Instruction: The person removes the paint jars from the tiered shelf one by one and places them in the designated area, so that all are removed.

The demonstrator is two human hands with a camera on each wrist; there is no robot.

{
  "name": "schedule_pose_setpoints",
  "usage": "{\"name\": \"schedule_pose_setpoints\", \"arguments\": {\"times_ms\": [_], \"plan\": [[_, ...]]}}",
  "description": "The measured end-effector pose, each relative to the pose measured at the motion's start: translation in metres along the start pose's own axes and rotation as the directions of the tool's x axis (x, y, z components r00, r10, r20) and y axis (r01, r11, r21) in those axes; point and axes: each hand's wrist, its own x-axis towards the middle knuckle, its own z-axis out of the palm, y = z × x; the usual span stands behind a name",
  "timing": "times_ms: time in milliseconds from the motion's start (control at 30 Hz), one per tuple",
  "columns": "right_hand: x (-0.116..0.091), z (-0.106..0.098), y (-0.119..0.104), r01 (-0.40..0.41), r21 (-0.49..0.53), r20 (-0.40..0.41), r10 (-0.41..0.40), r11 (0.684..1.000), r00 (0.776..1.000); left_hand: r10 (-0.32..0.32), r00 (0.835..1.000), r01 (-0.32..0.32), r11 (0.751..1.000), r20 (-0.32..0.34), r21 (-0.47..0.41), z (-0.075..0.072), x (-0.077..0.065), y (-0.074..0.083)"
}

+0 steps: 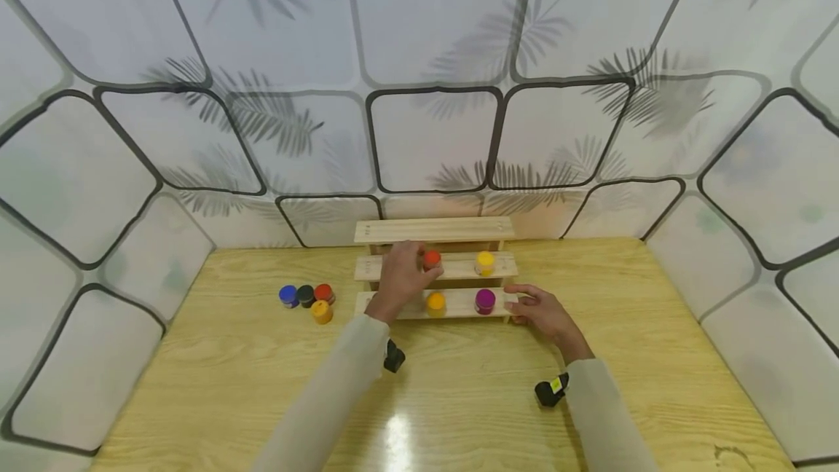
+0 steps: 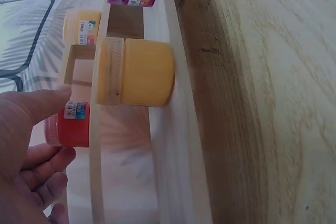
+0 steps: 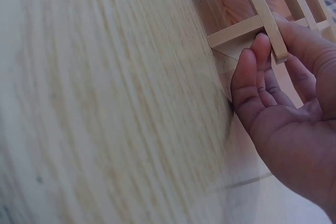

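Note:
In the head view my left hand (image 1: 402, 273) holds a red paint jar (image 1: 432, 259) at the middle step of a three-step wooden rack (image 1: 432, 230). The left wrist view shows that jar (image 2: 74, 129) upright, thumb on one side and curled fingers on the other. My right hand (image 1: 542, 314) grips the right end of the lowest step; in the right wrist view its thumb and fingertips lie on either side of the plank (image 3: 265, 19). A yellow jar (image 1: 485, 262) stands on the middle step. An orange-yellow jar (image 1: 435, 303) and a purple jar (image 1: 485, 301) stand on the lowest.
Left of the rack on the wooden table (image 1: 249, 377) are a blue jar (image 1: 288, 296), a black jar (image 1: 305, 296), another red jar (image 1: 324, 293) and an orange jar (image 1: 321, 311). Patterned walls (image 1: 432, 137) enclose the table behind and at both sides.

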Motion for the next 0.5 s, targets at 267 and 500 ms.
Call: {"name": "schedule_pose_setpoints", "arguments": {"times_ms": [267,500], "plan": [[0.0007,0.0003,-0.0011,-0.008,-0.009,0.01,0.008,1.0,1.0,-0.026,1.0,0.026,1.0,0.011,0.014,0.0025,0.0005,0.0011],[-0.0004,0.0,-0.0039,-0.021,-0.022,0.012,0.022,1.0,1.0,-0.009,1.0,0.009,1.0,-0.002,0.023,0.0039,-0.0005,0.0017]]}}
